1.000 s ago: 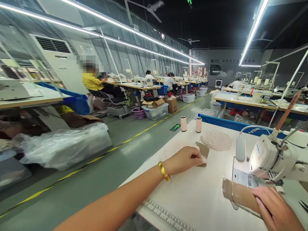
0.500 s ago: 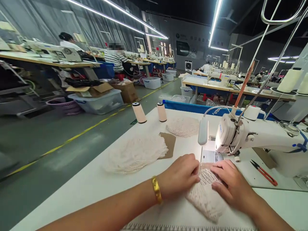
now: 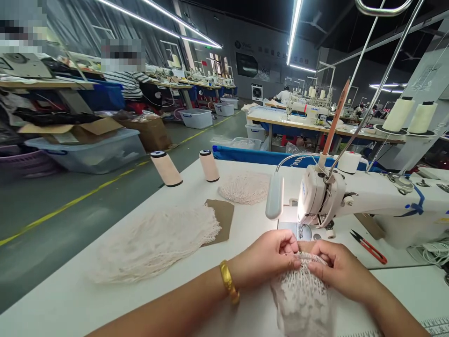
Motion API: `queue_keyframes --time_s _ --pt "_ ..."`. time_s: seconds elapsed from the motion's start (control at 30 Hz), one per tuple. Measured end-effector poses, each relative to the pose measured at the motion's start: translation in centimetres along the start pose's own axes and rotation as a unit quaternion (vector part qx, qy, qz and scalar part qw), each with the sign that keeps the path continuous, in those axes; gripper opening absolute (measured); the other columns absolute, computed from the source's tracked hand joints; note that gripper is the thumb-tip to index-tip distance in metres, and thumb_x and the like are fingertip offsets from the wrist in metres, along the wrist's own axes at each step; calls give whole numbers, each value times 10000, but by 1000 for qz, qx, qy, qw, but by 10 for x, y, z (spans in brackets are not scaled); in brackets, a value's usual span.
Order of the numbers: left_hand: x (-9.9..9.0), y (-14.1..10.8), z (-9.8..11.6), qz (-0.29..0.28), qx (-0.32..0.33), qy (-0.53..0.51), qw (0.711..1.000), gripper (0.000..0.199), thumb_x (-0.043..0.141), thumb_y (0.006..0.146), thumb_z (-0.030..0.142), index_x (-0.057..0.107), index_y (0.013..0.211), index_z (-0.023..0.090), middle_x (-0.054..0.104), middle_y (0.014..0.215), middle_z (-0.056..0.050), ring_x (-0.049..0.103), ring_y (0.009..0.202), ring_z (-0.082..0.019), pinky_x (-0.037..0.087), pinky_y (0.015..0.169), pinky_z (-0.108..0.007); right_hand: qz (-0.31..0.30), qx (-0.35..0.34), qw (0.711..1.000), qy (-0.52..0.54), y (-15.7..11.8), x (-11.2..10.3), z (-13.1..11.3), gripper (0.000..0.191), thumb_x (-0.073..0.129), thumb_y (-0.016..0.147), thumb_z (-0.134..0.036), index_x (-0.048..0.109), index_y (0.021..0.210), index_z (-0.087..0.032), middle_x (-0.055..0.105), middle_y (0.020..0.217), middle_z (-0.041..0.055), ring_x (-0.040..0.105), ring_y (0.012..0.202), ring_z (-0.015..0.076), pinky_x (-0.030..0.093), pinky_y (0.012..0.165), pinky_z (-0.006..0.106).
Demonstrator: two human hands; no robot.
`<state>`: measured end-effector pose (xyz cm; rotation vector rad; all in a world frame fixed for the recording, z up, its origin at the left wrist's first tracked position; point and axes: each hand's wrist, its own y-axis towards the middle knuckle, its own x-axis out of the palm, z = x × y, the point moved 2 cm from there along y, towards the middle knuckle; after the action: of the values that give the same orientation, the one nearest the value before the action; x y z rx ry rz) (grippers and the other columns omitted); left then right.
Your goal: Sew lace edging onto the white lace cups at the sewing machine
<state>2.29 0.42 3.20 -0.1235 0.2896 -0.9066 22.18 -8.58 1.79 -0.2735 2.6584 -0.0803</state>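
A piece of pale lace fabric [image 3: 303, 290] hangs from both hands just in front of the sewing machine [image 3: 322, 196]. My left hand [image 3: 277, 252] pinches its top edge from the left, thumb against the fingers. On the right, my right hand [image 3: 336, 267] is closed on the same edge, its thumb lying over the lace. The machine's needle area [image 3: 300, 229] is just beyond my fingertips, lit by a small lamp [image 3: 275, 195]. A flat pile of lace pieces [image 3: 154, 243] lies to the left, overlapping a brown card [image 3: 220, 220]. Another lace pile [image 3: 243, 187] sits behind.
Two thread cones [image 3: 166, 169] stand at the table's far left edge. Red-handled thread snips [image 3: 370, 247] lie right of the machine head. A ruler strip [image 3: 438, 326] runs along the near edge. Beyond the aisle, a person in a striped top [image 3: 126, 84] sits among other machines.
The lace has been lifted and drawn toward me from the machine bed, its top edge now gathered between my fingers. My hands have come closer together. The view has swung right.
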Motion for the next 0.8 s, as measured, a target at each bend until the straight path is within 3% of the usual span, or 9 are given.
queue_keyframes --time_s 0.17,0.33,0.4,0.8 --pt "3 -4 0 44 44 113 992 237 682 814 410 614 749 192 525 702 43 453 690 -148 336 614 -267 62 -74 991 -90 -1 4 -10 188 646 999 -423 629 943 -244 649 921 -6 578 870 199 439 777 295" --pt "9 -9 1 89 107 167 976 256 626 872 352 520 692 203 553 703 31 479 690 -157 375 641 -273 108 -91 987 -77 -1 11 -14 188 656 1013 -456 650 1034 -269 702 1048 14 643 1003 231 491 901 341" --pt "11 -11 0 104 131 182 969 269 619 883 336 486 687 209 551 693 31 481 675 -157 390 647 -276 119 -97 986 -68 -2 13 -14 170 646 1022 -434 656 1026 -264 714 1046 15 657 1004 228 503 917 347" --pt "16 -11 0 125 176 143 966 63 638 872 283 628 853 224 642 829 7 553 745 -178 440 702 -297 139 -158 973 -93 -2 16 -11 129 564 1035 -296 600 920 -250 659 919 -2 635 895 188 489 814 292"
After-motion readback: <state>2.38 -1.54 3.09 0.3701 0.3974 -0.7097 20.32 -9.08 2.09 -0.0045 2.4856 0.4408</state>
